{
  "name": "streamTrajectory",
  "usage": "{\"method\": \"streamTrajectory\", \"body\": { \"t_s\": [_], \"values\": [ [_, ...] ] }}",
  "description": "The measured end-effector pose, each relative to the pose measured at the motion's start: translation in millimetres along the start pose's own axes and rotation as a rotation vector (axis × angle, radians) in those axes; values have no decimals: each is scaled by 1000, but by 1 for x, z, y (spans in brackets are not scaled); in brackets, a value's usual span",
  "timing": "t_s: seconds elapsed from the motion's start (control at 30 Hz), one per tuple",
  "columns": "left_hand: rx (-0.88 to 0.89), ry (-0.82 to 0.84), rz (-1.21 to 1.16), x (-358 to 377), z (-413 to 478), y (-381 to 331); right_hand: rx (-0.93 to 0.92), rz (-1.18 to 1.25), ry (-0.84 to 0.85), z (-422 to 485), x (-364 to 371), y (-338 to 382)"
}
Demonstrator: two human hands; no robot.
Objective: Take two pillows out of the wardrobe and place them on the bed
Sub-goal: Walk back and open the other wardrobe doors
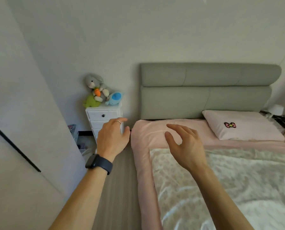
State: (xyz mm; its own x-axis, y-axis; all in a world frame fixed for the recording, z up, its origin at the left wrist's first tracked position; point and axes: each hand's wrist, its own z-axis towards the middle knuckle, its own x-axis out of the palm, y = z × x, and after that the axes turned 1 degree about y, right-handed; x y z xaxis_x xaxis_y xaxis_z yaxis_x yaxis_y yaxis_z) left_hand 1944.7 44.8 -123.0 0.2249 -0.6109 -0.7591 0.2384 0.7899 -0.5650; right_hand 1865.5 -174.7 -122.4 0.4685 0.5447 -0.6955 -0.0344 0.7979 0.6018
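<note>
Both hands are empty. The left hand (112,138), with a dark wristwatch (99,163) and a thin ring (117,122), hangs over the strip of grey striped floor (118,180) beside the bed, its fingers (121,120) released and loosely spread. The right hand (184,146) hovers over the near left corner of the pink-sheeted bed (141,171), fingers relaxed and apart, grasping nothing. One pale pink rectangular pillow with a small bow motif (247,128) lies flat at the far right, just in front of the grey-green padded headboard (204,90), where a sleeper's head would rest. The far left head position shows only smooth pink cloth; whether a second pillow lies there cannot be told. A crumpled white floral quilt (221,180) covers the near part of the bed and leaves the head end free. The tall white wardrobe panel with a slanted black line (22,130) stands at the near left, apparently closed. A narrow white drawer unit (103,116) carrying soft plush toys (98,92) stands between wardrobe and bed, and small clutter (82,143) lies on the floor at its base, narrowing the passage.
</note>
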Motion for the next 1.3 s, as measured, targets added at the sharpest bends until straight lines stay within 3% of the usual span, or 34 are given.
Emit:
{"method": "streamTrajectory", "body": {
  "t_s": [0.13, 0.37, 0.53, 0.7, 0.83, 1.03, 1.3],
  "values": [
    [-170, -159, 76, -24, 34, 46, -134, 49, 127, 66, 60, 34],
    [-576, -633, 81, -84, 53, 136, -489, 250, 390, 136, 195, 150],
    [-593, -1006, 242, -149, 58, 204, -740, 372, 509, 162, 287, 240],
    [-454, -1283, 636, -213, 78, 245, -956, 490, 548, 185, 356, 331],
    [-452, -1368, 820, -251, 105, 262, -1115, 645, 397, 205, 387, 396],
    [-452, -1323, 1024, -268, 144, 273, -1247, 904, -21, 228, 416, 471],
    [-615, -1313, 1234, -265, 168, 292, -1392, 844, -245, 231, 489, 498]
  ]
}}
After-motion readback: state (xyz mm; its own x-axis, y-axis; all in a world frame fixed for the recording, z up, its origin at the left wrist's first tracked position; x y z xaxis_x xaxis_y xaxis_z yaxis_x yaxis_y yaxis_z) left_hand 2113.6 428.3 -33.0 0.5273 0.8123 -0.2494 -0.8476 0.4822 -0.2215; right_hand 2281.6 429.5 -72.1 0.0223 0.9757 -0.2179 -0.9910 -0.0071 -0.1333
